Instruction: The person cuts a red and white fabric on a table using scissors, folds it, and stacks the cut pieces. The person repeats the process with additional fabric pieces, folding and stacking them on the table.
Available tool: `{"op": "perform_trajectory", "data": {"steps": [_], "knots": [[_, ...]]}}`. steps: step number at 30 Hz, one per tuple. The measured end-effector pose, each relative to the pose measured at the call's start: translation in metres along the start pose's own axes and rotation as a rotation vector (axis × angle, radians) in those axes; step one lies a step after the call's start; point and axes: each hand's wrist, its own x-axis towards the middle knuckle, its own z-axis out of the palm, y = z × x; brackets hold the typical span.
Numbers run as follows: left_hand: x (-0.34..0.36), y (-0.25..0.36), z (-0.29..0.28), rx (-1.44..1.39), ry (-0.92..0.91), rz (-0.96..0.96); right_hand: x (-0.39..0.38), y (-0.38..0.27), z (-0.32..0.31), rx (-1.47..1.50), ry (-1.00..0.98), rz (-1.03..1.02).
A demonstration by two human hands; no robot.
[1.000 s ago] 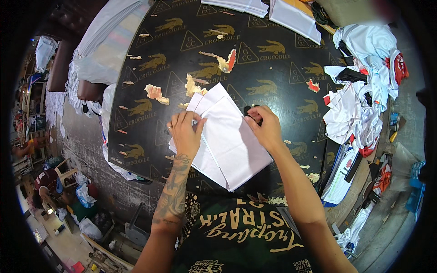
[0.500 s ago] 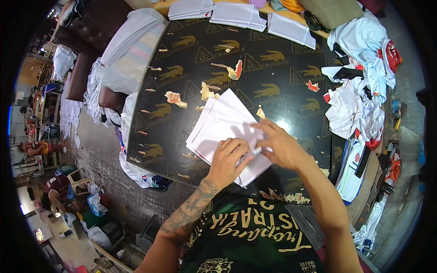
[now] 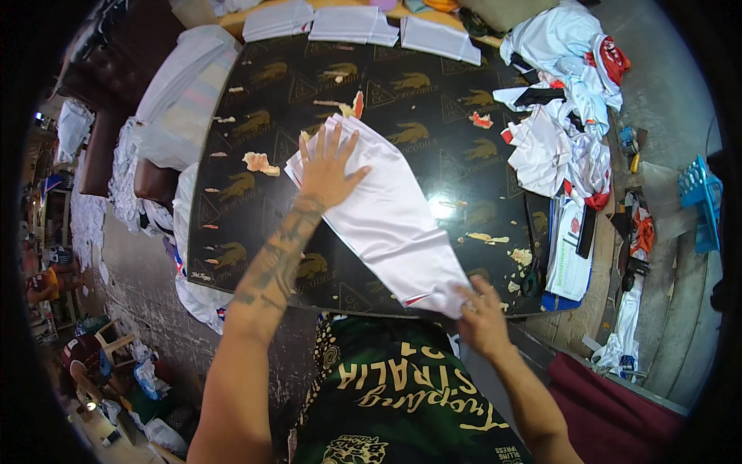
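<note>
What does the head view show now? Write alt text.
A person's left hand lies spread on layered white cloth on a black patterned table, the right hand at the cloth's near end. Crumpled garments lie at right.

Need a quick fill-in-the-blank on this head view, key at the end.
1. The left hand lies spread on a cloth coloured mainly ____.
2. The right hand is at the cloth's ____ (near/far) end.
3. The tattooed forearm is the person's ____ one.
4. The garment heap lies toward the table's ____ (left/right) side.

Missing words: white; near; left; right
</note>
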Motion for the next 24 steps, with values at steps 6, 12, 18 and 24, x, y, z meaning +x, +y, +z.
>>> {"op": "perform_trajectory", "data": {"steps": [6, 12, 18, 24], "knots": [[-0.133, 0.168, -0.101, -0.862, -0.047, -0.143, 0.028, -0.004, -0.034, 0.449, 0.146, 0.058], [-0.128, 0.184, -0.220, -0.907, -0.043, 0.241, 0.063, -0.020, -0.106, 0.928, 0.193, -0.107], [-0.100, 0.130, -0.330, -0.886, 0.363, -0.130, 0.149, -0.013, 0.000, 0.560, -0.003, -0.222], [-0.048, -0.038, -0.318, -1.290, 0.609, -0.261, 0.137, 0.060, -0.005, 0.715, -0.017, 0.023]]}}
